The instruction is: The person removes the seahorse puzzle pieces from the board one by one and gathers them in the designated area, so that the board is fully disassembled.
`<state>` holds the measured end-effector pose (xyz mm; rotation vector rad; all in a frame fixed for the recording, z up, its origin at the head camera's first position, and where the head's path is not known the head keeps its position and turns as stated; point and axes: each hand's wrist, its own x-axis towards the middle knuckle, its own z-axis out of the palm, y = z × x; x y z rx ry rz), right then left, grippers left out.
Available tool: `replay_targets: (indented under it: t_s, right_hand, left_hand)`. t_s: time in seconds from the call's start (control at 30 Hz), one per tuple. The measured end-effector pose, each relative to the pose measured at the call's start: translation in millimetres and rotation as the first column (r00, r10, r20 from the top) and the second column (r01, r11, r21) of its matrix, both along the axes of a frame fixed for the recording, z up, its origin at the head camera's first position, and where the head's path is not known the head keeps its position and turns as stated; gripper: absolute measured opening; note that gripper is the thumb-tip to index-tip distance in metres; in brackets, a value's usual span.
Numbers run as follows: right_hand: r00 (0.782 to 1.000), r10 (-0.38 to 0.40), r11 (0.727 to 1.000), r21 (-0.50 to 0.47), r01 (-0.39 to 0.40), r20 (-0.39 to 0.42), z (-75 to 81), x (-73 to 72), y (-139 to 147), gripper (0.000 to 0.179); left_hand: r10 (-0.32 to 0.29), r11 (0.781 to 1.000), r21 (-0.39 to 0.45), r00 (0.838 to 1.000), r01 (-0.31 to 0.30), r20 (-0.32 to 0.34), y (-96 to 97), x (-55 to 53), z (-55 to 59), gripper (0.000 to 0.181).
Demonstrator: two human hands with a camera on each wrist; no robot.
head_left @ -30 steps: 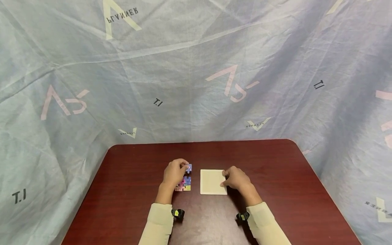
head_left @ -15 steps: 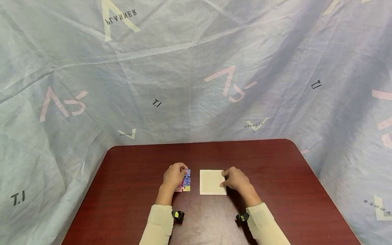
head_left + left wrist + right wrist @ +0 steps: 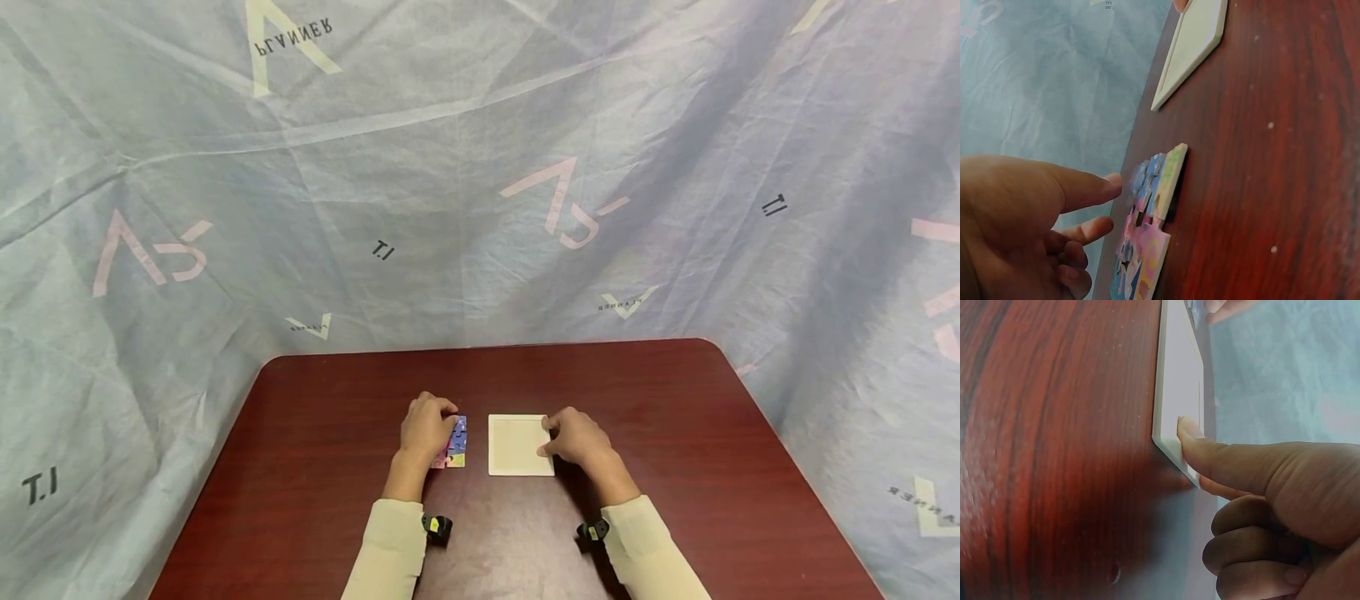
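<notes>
My left hand is over the left part of a group of jigsaw puzzle pieces in blue, pink and yellow-green, hiding some of them. In the left wrist view, thumb and index finger stand apart beside the pieces, with nothing between them; the other fingers curl loosely. To the right of the pieces lies a square cream puzzle tray with a raised rim. My right hand holds its right edge. From the right wrist, the thumb presses on the tray's rim while the index finger reaches to the edge behind it.
Both the pieces and the tray lie on a dark red wood-grain table. A narrow strip of table separates them. A grey printed cloth hangs behind the table and at both sides. Black cameras are strapped to the wrists.
A blue puzzle piece in my left hand came down toward me against the other pieces. The fingers then let go of it and lifted slightly. My right hand stayed on the tray.
</notes>
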<state>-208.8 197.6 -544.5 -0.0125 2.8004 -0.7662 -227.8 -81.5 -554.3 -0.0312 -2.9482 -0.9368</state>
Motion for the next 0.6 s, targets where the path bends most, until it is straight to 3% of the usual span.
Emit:
replay_targets:
  t_s: [0.37,0.6]
  right_hand:
    - [1.0,0.013,1.0,-0.003,-0.013,-0.008,-1.8,0.3,-1,0.043]
    - [1.0,0.019,1.0,-0.021,-0.019,-0.011,-2.1,2.2,3,0.05]
  left_hand:
    - [-0.013,1.0,-0.001,0.999,0.013,-0.041,-4.3,6.1,-2.1,0.015]
    - [-0.064,0.997,0.029,0.997,0.065,-0.047,-5.0,24.1,1.3,0.014]
